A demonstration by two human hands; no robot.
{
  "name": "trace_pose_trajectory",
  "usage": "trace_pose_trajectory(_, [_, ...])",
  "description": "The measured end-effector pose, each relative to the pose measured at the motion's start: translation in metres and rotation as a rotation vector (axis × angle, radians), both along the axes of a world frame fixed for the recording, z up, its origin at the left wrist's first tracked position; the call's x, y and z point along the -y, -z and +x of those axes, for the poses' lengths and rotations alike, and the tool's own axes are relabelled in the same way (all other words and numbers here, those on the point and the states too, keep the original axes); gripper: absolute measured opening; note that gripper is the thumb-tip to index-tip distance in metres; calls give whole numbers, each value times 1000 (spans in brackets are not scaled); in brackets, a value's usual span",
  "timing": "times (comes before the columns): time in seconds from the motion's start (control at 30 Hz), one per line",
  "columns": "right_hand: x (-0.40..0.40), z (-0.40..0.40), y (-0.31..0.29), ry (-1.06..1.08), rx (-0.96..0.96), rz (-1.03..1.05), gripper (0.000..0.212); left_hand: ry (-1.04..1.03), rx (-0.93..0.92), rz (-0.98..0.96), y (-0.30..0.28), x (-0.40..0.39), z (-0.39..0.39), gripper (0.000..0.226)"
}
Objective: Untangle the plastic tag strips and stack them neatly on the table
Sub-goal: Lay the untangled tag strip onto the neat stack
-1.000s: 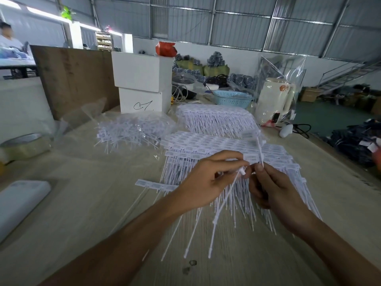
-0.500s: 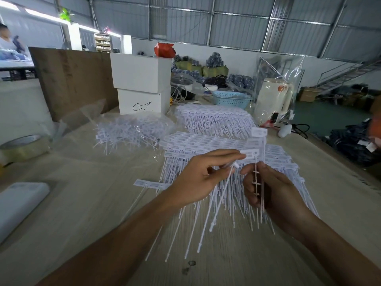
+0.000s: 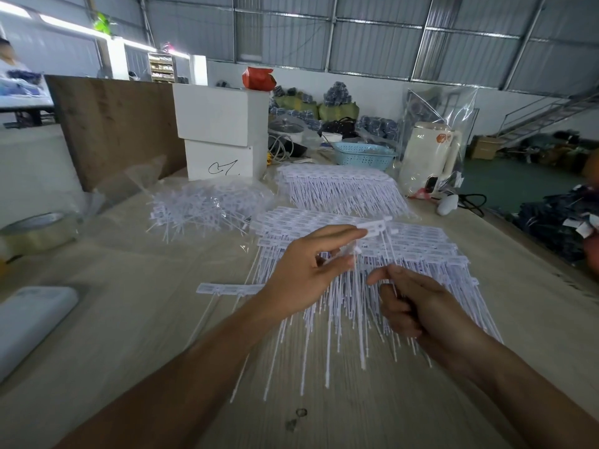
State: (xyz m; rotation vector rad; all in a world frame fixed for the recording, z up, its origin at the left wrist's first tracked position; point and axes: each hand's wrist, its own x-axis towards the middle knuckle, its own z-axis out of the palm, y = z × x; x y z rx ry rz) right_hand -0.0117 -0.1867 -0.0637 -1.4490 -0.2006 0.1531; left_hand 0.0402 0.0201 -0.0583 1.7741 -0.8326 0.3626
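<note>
A broad stack of white plastic tag strips [image 3: 421,247] lies in rows at the table's middle, tails pointing toward me. Over it, my left hand [image 3: 304,273] pinches a small bunch of strips [image 3: 372,230] by their heads, and their tails hang down. My right hand [image 3: 418,306] is just to the right and lower, its fingers curled round the thin tails of those strips. A second neat stack [image 3: 340,186] lies farther back. A tangled heap of strips [image 3: 201,205] sits in clear plastic at the back left. One loose strip [image 3: 227,290] lies left of my left hand.
Two stacked white boxes [image 3: 223,137] and a brown board [image 3: 113,124] stand at the back left. A tape roll [image 3: 35,231] and a white flat object [image 3: 29,322] lie at the left. A blue basket [image 3: 363,153] and a bagged white kettle [image 3: 428,157] stand behind the stacks.
My left hand has lifted its bunch of strips up and to the right. My right hand has slid down the tails and dropped lower, so the two hands are farther apart.
</note>
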Motion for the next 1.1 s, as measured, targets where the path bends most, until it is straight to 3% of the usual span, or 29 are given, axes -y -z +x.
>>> trace_pose_trajectory(0.2, [-5,1,7,-28,-43,33,27,-164,282,135,9,8,-1,49])
trace_pose_trajectory(0.4, [-11,-2,8,-10,-63,-60,27,-170,326,143,13,13,-2,50])
trace_pose_trajectory(0.53, [-15,-5,6,-17,-107,-103,42,-162,345,130,12,15,-3,48])
trace_pose_trajectory(0.7, [-15,-4,8,-15,-150,-4,38,-187,445,208,13,17,-5,43])
trace_pose_trajectory(0.8, [-13,-2,7,-12,-134,70,26,-222,388,134,10,16,-2,46])
trace_pose_trajectory(1.1, [-11,-2,13,-182,-134,41,27,-203,214,80,8,12,1,40])
